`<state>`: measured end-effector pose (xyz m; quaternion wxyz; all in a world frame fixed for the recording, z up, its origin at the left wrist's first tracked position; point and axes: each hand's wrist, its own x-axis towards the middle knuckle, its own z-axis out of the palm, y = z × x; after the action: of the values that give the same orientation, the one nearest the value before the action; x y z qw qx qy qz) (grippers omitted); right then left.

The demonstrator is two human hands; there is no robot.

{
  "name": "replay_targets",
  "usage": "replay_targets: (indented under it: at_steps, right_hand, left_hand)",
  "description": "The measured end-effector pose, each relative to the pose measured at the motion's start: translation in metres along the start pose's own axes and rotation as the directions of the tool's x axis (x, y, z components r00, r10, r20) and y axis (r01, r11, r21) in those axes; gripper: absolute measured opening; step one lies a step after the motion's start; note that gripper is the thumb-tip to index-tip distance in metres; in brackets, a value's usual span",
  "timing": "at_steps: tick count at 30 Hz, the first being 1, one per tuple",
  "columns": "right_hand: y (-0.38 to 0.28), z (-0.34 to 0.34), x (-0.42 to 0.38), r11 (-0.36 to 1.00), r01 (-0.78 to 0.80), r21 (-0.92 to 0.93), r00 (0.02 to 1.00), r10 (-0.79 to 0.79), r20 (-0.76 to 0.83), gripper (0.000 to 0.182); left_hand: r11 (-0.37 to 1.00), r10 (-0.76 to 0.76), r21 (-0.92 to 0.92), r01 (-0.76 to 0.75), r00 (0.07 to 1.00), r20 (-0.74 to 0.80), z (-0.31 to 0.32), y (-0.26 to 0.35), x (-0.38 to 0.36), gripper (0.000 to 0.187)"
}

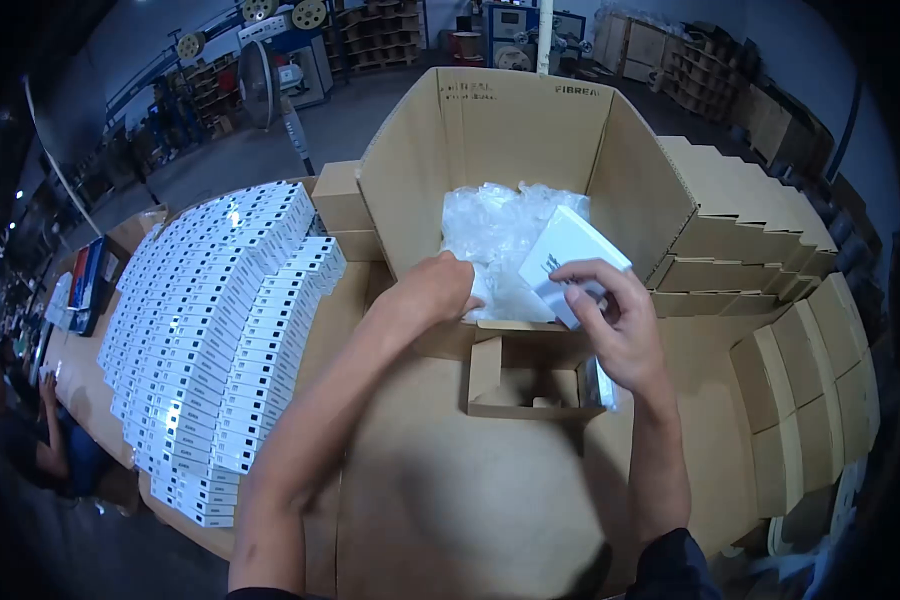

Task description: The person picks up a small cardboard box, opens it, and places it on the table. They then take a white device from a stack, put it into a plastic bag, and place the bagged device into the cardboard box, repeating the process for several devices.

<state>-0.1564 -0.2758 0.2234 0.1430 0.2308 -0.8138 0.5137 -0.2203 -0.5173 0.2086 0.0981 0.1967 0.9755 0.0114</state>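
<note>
My right hand point(615, 315) grips a flat white box point(578, 250) with dark marking on its face, thumb and fingers at its lower edge. It is tilted over the front wall of a large open carton point(515, 130). Inside lies a heap of clear plastic bags point(500, 215). My left hand point(435, 288) reaches over the carton's front edge, fingers curled down against the plastic; what they pinch is partly hidden. Below stands a small open brown box point(486, 370), with a plastic-wrapped item point(600, 385) at its right end, close under my right wrist.
Stacked white boxes point(210, 320) fill the table's left side. Flattened cartons point(740, 210) lie at right, with folded brown boxes point(805, 370) nearer. A fan point(258, 85) stands behind the table. Another person's arm point(50, 430) shows at far left.
</note>
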Motion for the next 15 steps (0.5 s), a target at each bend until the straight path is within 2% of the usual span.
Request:
replay_targets:
  at_steps: [2, 3, 6, 7, 9, 10, 11, 14, 15]
  right_hand:
    - [0.0, 0.0, 0.012, 0.998, 0.008, -0.064, 1.0, -0.007, 0.013, 0.016]
    - [0.002, 0.0, 0.016, 0.995, 0.009, -0.096, 1.0, -0.007, 0.018, 0.016]
    - [0.025, 0.006, 0.025, 0.998, 0.009, -0.065, 0.997, -0.004, 0.077, 0.016]
    - [0.031, 0.008, 0.027, 0.998, 0.009, -0.06, 0.996, -0.004, 0.084, 0.016]
    - [0.043, 0.01, 0.033, 0.994, 0.03, -0.102, 0.996, -0.022, 0.085, 0.016]
    - [0.046, 0.011, 0.036, 0.992, 0.038, -0.124, 0.996, -0.028, 0.083, 0.016]
    - [0.046, 0.011, 0.041, 0.996, -0.006, -0.088, 0.993, 0.016, 0.114, 0.025]
    - [0.042, 0.015, 0.048, 0.974, 0.124, -0.19, 0.992, -0.12, 0.032, 0.045]
    - [0.04, 0.015, 0.05, 0.977, 0.12, -0.174, 0.992, -0.114, 0.047, 0.055]
  left_hand:
    - [0.997, 0.045, -0.059, -0.049, 0.997, -0.057, 0.046, -0.027, 0.028, 0.03]
    - [0.993, 0.07, -0.088, -0.077, 0.994, -0.084, 0.046, -0.026, 0.028, 0.031]
    - [0.953, 0.032, -0.304, -0.004, 0.996, 0.089, 0.029, -0.023, 0.023, 0.024]
    - [0.964, 0.009, -0.264, -0.004, 1.0, 0.016, 0.017, -0.015, 0.014, 0.022]
    - [0.948, 0.078, -0.285, -0.139, 0.974, -0.213, 0.007, -0.016, 0.008, 0.022]
    - [0.936, 0.112, -0.284, -0.209, 0.94, -0.322, 0.005, -0.018, 0.006, 0.022]
    - [0.94, 0.147, -0.202, -0.276, 0.86, -0.489, 0.004, -0.019, 0.003, 0.022]
    - [0.87, -0.011, -0.429, -0.243, 0.86, -0.511, -0.02, -0.004, -0.011, 0.024]
    - [0.855, -0.034, -0.454, -0.251, 0.846, -0.533, -0.02, -0.003, -0.01, 0.024]
